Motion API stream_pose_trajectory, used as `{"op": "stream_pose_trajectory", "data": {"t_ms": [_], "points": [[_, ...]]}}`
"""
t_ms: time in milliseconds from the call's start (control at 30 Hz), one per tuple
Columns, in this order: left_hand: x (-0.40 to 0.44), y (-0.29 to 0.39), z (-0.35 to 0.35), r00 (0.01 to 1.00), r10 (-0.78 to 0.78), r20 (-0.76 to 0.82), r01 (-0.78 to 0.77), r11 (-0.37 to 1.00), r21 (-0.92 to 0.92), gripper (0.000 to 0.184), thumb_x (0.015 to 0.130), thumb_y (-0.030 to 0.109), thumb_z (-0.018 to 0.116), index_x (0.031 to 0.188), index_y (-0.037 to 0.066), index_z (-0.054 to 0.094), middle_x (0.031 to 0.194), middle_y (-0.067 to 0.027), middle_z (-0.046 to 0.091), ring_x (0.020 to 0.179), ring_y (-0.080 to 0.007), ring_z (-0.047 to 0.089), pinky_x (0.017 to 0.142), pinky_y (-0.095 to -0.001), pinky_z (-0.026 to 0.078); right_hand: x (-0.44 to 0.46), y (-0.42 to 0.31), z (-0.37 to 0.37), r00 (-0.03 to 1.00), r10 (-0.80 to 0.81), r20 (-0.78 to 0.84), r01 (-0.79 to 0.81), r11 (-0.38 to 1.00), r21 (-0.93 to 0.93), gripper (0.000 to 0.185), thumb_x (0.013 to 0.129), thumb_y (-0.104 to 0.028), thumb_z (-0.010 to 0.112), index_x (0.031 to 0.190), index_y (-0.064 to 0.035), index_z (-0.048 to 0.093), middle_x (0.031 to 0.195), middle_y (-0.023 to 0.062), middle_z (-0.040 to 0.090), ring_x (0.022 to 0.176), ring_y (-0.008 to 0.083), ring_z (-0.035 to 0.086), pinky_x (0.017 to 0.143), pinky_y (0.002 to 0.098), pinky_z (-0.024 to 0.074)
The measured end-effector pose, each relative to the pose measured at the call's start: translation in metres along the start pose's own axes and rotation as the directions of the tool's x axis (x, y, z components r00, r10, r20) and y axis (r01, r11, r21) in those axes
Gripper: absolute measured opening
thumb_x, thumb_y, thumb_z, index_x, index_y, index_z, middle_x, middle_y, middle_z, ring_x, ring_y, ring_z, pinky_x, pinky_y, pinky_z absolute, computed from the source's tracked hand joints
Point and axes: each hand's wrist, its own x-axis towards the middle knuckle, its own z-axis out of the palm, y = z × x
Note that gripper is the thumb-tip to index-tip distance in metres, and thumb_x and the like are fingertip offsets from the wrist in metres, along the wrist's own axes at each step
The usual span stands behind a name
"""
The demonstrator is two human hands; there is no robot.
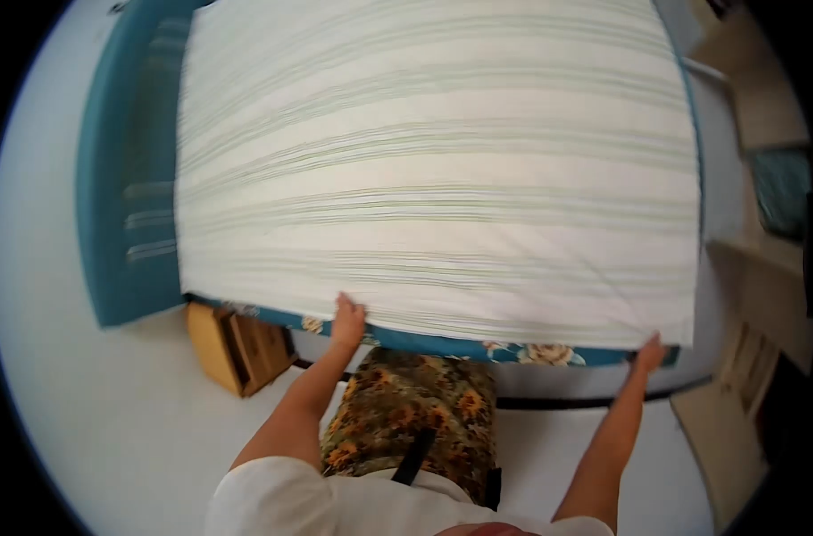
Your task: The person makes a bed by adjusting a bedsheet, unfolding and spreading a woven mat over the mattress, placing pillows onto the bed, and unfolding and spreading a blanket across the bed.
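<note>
A white bed sheet with pale green stripes [442, 170] is spread over a bed. Its near edge lies just short of a blue floral mattress [549, 355], which shows as a strip below it. My left hand [348, 322] is at that near edge, left of the middle, with its fingers closed on the fabric. At the near right corner, my right hand [649, 351] pinches the sheet's edge. Faint creases run diagonally through the sheet toward this hand. Both fingertips are partly hidden by their small size and the cloth.
A blue headboard [125, 188] stands along the bed's left end. Beside it, near my side, is a wooden nightstand [237, 348]. Wooden shelving [768, 107] with a teal package [781, 192] is on the right. A dark bed rail [558, 403] runs low in front of my legs.
</note>
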Motion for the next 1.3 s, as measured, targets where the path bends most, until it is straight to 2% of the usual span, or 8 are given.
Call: {"op": "stream_pose_trajectory", "data": {"t_ms": [33,100,133,267,733,933,1133,1300], "points": [[0.0,-0.011,0.024,0.998,0.047,0.034,-0.052,0.98,0.192,0.014,0.084,0.008,0.044,0.092,-0.003,0.05,0.126,-0.0435,0.026,0.113,-0.0513,0.039,0.089,-0.0469,0.042,0.009,-0.01,-0.009,0.976,0.19,0.106,-0.175,0.975,-0.138,0.059,0.085,-0.049,0.05,0.098,0.0086,0.056,0.096,0.0264,0.059,0.082,0.0402,0.058,0.072,0.0453,0.0455],[0.003,-0.016,0.034,1.0,0.01,-0.022,-0.003,0.958,0.285,0.016,0.083,0.008,0.045,0.092,-0.004,0.049,0.125,-0.0435,0.028,0.111,-0.0518,0.042,0.086,-0.0469,0.044,0.018,-0.023,-0.024,0.881,0.288,0.376,-0.464,0.681,0.566,0.049,0.083,-0.039,0.06,0.108,0.0026,0.055,0.094,0.0154,0.062,0.076,0.0253,0.061,0.055,0.0381,0.0496],[0.004,-0.013,0.032,0.998,-0.035,0.046,0.019,0.944,0.328,0.019,0.084,0.011,0.045,0.092,-0.005,0.05,0.126,-0.0428,0.028,0.111,-0.0503,0.042,0.086,-0.0468,0.044,0.023,-0.033,-0.039,0.818,0.312,0.483,-0.555,0.645,0.525,0.044,0.084,-0.034,0.061,0.112,-0.0007,0.053,0.095,0.0111,0.061,0.074,0.0203,0.061,0.05,0.0338,0.0495],[0.006,-0.013,0.033,0.999,-0.01,0.048,-0.014,0.885,0.465,0.023,0.083,0.014,0.044,0.094,-0.004,0.053,0.121,-0.0362,0.039,0.107,-0.047,0.047,0.085,-0.047,0.044,0.049,-0.022,-0.054,0.974,-0.041,0.224,0.04,0.999,0.008,0.041,0.086,-0.032,0.054,0.112,0.0,0.053,0.103,0.0195,0.06,0.088,0.0346,0.059,0.072,0.041,0.046],[-0.011,-0.023,0.026,0.99,0.141,0.004,-0.128,0.882,0.454,0.02,0.078,0.015,0.053,0.089,-0.001,0.058,0.097,-0.0223,0.05,0.086,-0.034,0.054,0.068,-0.0366,0.051,0.009,-0.049,-0.076,0.974,0.206,0.09,-0.179,0.953,-0.243,0.038,0.087,-0.028,0.046,0.097,0.0061,0.059,0.096,0.024,0.06,0.081,0.0334,0.058,0.07,0.0415,0.0446],[-0.018,-0.025,0.036,0.99,0.133,-0.036,-0.109,0.913,0.394,0.019,0.074,0.013,0.056,0.087,-0.001,0.058,0.096,-0.0209,0.049,0.09,-0.0358,0.051,0.075,-0.0394,0.047,0.027,-0.023,-0.063,0.907,0.232,0.352,-0.128,0.947,-0.295,0.031,0.08,-0.025,0.056,0.084,0.0055,0.063,0.08,0.0188,0.064,0.065,0.0305,0.057,0.06,0.0363,0.0458],[-0.011,0.019,-0.009,0.982,0.183,0.047,-0.169,0.963,-0.211,0.035,0.078,0.021,0.06,0.107,0.003,0.054,0.112,-0.0218,0.046,0.109,-0.0364,0.044,0.092,-0.0461,0.036,-0.055,-0.137,-0.046,0.73,-0.672,0.127,0.626,0.582,-0.518,0.037,0.083,-0.019,0.052,0.113,0.0025,0.05,0.116,0.0189,0.05,0.109,0.0315,0.044,0.092,0.0392,0.0334],[0.02,0.095,-0.038,0.91,0.361,-0.204,-0.406,0.877,-0.257,0.055,0.081,0.034,0.059,0.13,0.014,0.042,0.142,-0.0151,0.025,0.131,-0.0344,0.022,0.1,-0.0526,0.026,-0.162,-0.289,0.005,0.487,-0.826,0.284,0.871,0.482,-0.094,0.054,0.083,-0.012,0.051,0.134,-0.0138,0.037,0.139,0.0144,0.032,0.129,0.0315,0.027,0.102,0.0484,0.0224]]}}
